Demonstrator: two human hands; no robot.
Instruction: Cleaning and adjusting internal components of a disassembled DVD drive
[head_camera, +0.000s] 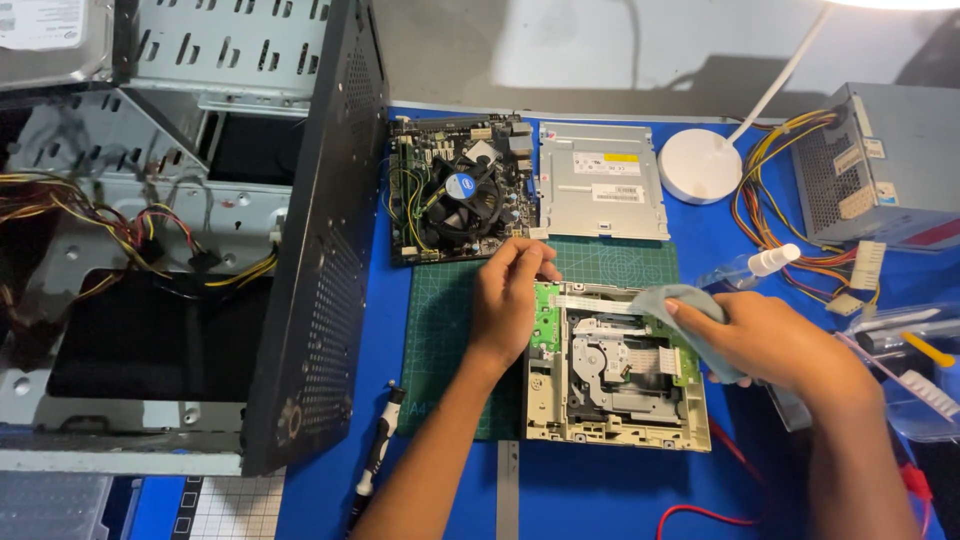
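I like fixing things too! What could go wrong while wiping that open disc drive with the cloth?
The cloth in the right hand might snag the thin flat ribbon cable on the opened drive. The spray bottle beside it could perhaps tip and wet the green circuit board. The left hand might smudge bare parts.

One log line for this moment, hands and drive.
left hand: steadying opened optical drive | right hand: pressing grey cloth on drive | drive on green mat
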